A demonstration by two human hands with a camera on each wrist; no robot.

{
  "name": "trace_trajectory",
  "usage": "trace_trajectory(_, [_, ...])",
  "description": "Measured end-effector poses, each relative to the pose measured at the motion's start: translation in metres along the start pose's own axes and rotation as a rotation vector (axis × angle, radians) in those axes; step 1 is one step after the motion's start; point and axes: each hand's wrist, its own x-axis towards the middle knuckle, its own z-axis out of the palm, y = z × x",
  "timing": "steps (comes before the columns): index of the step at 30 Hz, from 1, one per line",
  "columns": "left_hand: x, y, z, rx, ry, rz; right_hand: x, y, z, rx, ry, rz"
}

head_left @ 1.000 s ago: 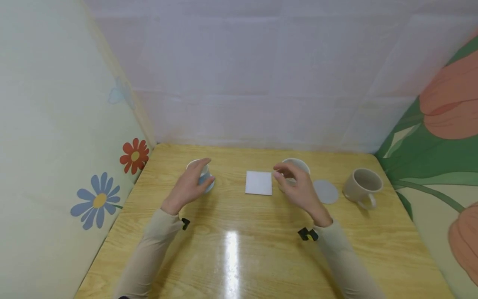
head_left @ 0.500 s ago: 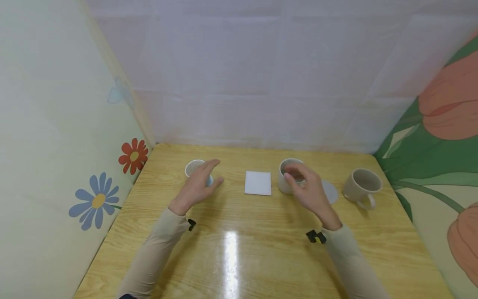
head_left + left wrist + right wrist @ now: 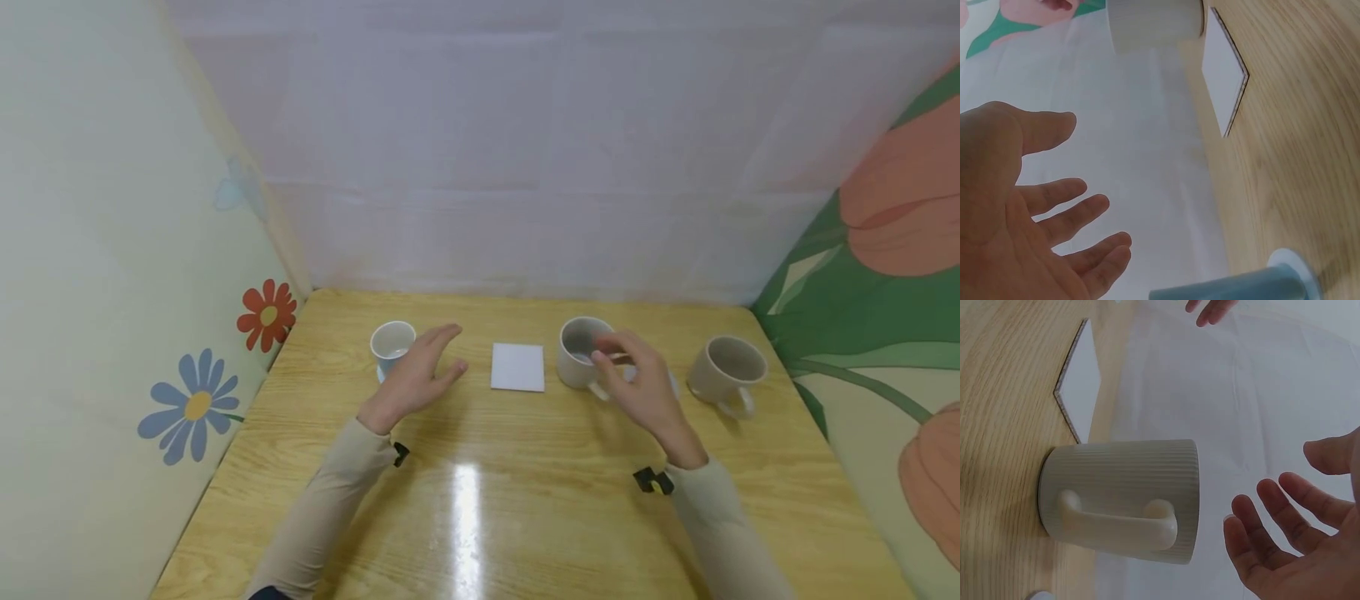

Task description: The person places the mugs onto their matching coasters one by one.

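You have two hands, three cups and two loose flat pieces on the wooden table [image 3: 540, 508]. Taking the white square coaster [image 3: 517, 367] as clock centre, the pale-blue cup [image 3: 392, 346] stands upright at nine on a round base, the ribbed beige mug [image 3: 576, 362] at three, and a second handled mug [image 3: 722, 371] farther along three. The grey round disc [image 3: 1041, 596] lies between those mugs. Your left hand [image 3: 411, 379], thumb apart and fingers relaxed, hides the cup's lower part from the head view; your right hand [image 3: 643, 387], fingers loosely bent, covers most of the disc. Neither grips anything. A white sheet [image 3: 480, 167] hangs at twelve, and a tulip mural [image 3: 900, 187] rises beyond the second mug. Compared with a second ago, both hands have shifted toward three, uncovering more of the cup and the ribbed mug.
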Motion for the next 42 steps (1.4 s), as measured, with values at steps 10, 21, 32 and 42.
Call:
trace_trajectory(10, [0.003,0.003,0.008,-0.003,-0.014,-0.014,-0.010,0.008,-0.005,-0.085,-0.014,0.052])
trace_trajectory(21, [0.013,0.006,0.034,0.034,-0.083,-0.014,-0.035,0.024,-0.023,-0.165,-0.004,0.154])
trace_trajectory(32, [0.020,0.004,0.044,0.021,-0.084,-0.004,-0.044,0.028,-0.023,-0.141,0.004,0.234])
trace_trajectory(42, [0.022,-0.004,0.056,0.037,-0.146,-0.050,-0.048,0.037,-0.018,-0.098,-0.021,0.228])
